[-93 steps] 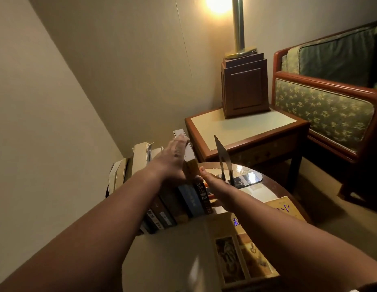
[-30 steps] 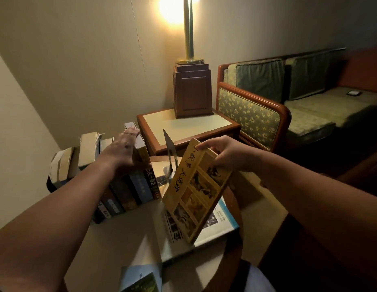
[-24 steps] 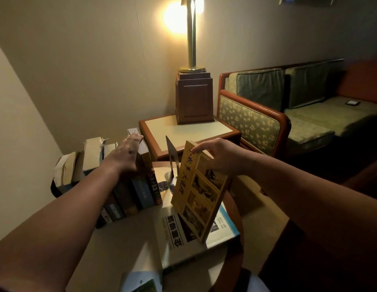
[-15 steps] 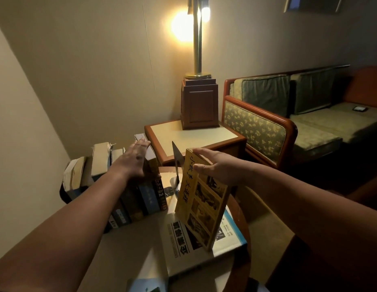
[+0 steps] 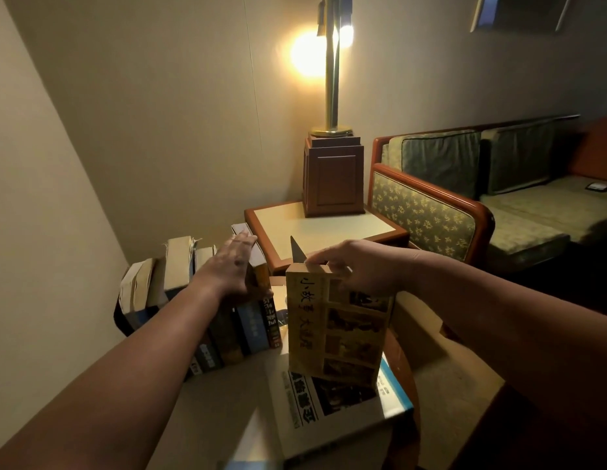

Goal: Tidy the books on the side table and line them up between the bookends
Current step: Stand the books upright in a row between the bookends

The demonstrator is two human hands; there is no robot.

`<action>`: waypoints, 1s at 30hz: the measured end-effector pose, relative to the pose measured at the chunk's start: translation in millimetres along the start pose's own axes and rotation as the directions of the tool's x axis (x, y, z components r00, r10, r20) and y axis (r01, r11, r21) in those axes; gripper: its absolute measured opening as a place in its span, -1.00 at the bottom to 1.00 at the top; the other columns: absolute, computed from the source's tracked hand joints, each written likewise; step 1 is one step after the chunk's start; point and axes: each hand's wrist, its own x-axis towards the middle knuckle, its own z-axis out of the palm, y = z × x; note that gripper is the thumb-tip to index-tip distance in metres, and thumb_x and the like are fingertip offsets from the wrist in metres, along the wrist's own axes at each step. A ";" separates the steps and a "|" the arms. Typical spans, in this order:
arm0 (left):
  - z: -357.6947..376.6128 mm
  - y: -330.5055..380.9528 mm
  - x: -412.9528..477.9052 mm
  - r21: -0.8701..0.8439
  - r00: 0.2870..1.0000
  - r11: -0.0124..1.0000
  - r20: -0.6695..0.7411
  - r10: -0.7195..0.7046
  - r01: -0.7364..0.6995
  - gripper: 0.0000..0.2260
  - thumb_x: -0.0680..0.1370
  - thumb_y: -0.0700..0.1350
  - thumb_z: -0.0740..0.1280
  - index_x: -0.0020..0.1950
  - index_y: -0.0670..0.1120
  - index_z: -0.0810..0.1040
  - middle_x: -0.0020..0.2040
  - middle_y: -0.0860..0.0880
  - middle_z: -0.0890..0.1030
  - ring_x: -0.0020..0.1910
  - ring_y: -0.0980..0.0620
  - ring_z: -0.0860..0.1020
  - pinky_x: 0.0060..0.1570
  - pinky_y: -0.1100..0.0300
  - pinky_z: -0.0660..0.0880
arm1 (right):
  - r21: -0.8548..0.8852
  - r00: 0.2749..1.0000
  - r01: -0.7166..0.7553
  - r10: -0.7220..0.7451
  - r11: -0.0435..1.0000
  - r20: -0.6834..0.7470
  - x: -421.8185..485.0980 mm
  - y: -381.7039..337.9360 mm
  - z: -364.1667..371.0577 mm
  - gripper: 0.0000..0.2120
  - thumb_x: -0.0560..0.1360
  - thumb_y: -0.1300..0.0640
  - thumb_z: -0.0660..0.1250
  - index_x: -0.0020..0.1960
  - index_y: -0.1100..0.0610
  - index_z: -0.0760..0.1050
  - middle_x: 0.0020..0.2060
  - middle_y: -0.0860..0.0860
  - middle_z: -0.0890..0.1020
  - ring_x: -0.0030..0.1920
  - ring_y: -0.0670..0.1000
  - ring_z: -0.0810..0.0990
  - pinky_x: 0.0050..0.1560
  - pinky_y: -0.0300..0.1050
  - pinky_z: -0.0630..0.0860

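A row of upright books [image 5: 247, 329] stands on the round side table [image 5: 207, 405], leaning a little. My left hand [image 5: 229, 266] lies flat with straight fingers against the top of the rightmost book in the row. My right hand [image 5: 356, 269] grips the top edge of a yellow book [image 5: 336, 325] with picture panels, held upright just right of the row. Behind it the tip of a metal bookend [image 5: 297, 252] sticks up. A large white and blue book [image 5: 339, 412] lies flat under the yellow one. The left bookend is hidden.
A square wooden end table [image 5: 315, 228] with a lamp base [image 5: 332, 178] stands behind the round table. A green patterned sofa [image 5: 464, 198] with a wooden arm fills the right. Walls close in on the left and behind.
My right hand has lifted the yellow book off the flat pile, turned it upright and brought it closer to the row. My left hand has stayed on the row's end book.
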 end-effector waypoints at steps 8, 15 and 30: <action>4.6 -3.1 -0.6 0.024 1.000 1.000 -0.013 0.001 -0.001 0.13 0.24 0.32 0.54 0.60 0.00 -0.04 0.63 -0.04 0.00 0.60 -0.09 -0.04 0.51 -0.17 0.16 | -0.158 0.994 0.028 -0.045 0.987 -0.104 3.4 2.3 7.3 -0.59 0.54 0.33 0.33 0.26 -0.08 0.60 0.09 -0.14 0.65 0.08 -0.08 0.61 -0.01 -0.14 0.62; 4.2 -2.3 -1.9 0.021 1.000 1.000 -0.006 -0.005 0.005 0.12 0.25 0.29 0.55 0.60 0.00 -0.03 0.62 -0.04 0.00 0.60 -0.10 -0.04 0.51 -0.17 0.15 | -0.249 0.963 0.009 -0.076 0.968 -0.260 3.9 21.7 17.5 -0.56 0.59 0.12 0.34 0.46 -0.02 0.42 0.25 0.02 0.62 0.21 0.07 0.60 0.14 0.02 0.60; 0.0 0.5 -2.9 0.043 1.000 0.999 0.021 -0.016 0.015 0.00 0.36 0.01 0.56 0.61 -0.04 -0.01 0.62 -0.08 -0.01 0.60 -0.12 -0.04 0.51 -0.16 0.16 | -0.080 0.996 -0.069 0.065 0.994 -0.055 22.8 7.3 0.4 -0.37 0.53 0.26 0.40 0.54 -0.02 0.32 0.19 -0.09 0.60 -0.16 -0.15 0.61 -0.39 -0.37 0.51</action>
